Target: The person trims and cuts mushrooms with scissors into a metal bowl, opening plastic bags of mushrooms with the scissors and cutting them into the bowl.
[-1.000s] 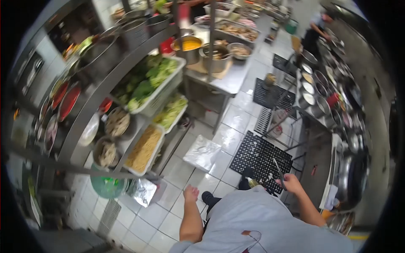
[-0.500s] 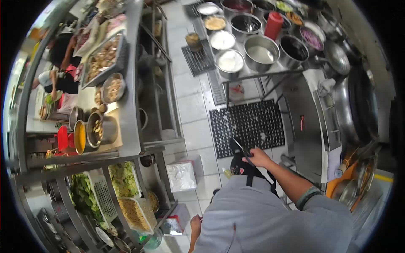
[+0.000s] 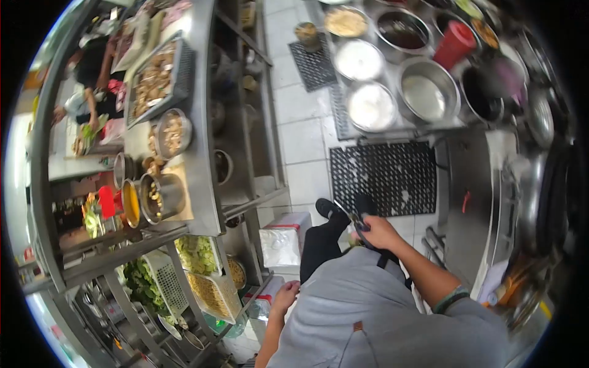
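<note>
My right hand point(image 3: 381, 234) is closed around the dark handles of a pair of scissors point(image 3: 351, 216), in front of my grey apron point(image 3: 362, 288). Their metal blades point forward, over my dark shoes. My left hand point(image 3: 286, 297) hangs low at my left side with its fingers loosely curled, and I see nothing in it. Near it, on the floor, is a foil-topped box point(image 3: 280, 246). A white basket of shredded yellow food point(image 3: 211, 295) sits on the lower shelf to the left.
Steel pots point(image 3: 429, 92) and a red container point(image 3: 455, 44) stand on the table ahead. A black rubber mat point(image 3: 383, 178) covers the floor before it. Along the left runs a steel counter point(image 3: 199, 202) with a tray of brown food point(image 3: 153, 83). Beyond it a person's arm point(image 3: 92, 107) shows.
The view has shifted forward, bringing the pots and mat nearer. My left hand has come up further into view. My legs have moved in a step; the scissors stay in my right hand.
</note>
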`<control>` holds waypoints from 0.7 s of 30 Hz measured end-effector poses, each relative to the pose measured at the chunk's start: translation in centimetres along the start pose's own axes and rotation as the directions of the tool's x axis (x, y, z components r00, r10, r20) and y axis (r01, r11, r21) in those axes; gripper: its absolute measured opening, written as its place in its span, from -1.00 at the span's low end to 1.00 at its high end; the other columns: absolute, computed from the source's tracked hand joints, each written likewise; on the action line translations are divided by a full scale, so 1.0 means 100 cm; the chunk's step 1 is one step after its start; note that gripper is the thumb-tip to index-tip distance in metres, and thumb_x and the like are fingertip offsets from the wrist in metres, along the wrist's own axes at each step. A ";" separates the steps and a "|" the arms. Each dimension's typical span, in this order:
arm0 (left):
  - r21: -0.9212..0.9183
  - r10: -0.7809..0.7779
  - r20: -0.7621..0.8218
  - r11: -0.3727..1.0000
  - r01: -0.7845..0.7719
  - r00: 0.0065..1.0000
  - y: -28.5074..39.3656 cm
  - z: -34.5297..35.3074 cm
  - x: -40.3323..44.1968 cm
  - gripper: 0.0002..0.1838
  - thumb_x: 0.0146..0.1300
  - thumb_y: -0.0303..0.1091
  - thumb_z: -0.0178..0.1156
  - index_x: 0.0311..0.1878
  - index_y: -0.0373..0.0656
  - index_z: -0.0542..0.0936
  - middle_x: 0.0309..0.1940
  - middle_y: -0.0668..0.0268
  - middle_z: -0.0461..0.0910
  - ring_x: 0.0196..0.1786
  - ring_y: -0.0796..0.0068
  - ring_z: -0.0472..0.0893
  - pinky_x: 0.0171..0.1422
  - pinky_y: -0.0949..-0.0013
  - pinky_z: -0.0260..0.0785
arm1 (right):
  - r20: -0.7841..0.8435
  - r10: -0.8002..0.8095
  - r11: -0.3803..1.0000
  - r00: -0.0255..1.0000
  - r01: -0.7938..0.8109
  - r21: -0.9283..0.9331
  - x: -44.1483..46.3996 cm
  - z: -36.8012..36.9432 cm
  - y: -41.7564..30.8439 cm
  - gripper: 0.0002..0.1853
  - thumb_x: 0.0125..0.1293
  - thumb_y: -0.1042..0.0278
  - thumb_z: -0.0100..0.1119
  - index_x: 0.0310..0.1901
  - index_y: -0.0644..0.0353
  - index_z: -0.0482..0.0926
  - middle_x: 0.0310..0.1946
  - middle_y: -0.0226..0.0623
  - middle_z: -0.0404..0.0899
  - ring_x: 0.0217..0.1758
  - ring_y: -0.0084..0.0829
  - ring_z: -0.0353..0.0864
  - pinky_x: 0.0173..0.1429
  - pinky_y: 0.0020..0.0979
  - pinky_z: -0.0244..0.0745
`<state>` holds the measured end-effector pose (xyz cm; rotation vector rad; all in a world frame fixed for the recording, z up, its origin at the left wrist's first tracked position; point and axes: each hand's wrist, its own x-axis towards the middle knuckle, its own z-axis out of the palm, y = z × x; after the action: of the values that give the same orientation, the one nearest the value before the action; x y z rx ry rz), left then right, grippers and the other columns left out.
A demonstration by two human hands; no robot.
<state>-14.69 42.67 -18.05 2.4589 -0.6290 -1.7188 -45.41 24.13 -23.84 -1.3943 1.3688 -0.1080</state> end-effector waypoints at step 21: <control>0.285 0.553 -0.751 0.765 -0.577 0.362 0.311 -0.358 0.055 -0.63 0.21 -0.30 0.19 0.05 -0.28 0.55 -0.14 -0.01 0.62 -0.10 0.04 0.62 0.03 0.20 0.44 | 0.182 -0.287 0.952 0.940 0.259 0.165 0.152 -0.077 -0.330 -0.75 0.20 0.28 0.36 -0.30 0.27 0.52 -0.47 -0.44 0.59 -0.42 -0.66 0.56 -0.32 -0.57 0.46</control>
<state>10.66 6.21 -0.61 2.2071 -1.0974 -0.2407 -24.96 -1.52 -6.47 -1.4297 0.9744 -0.2328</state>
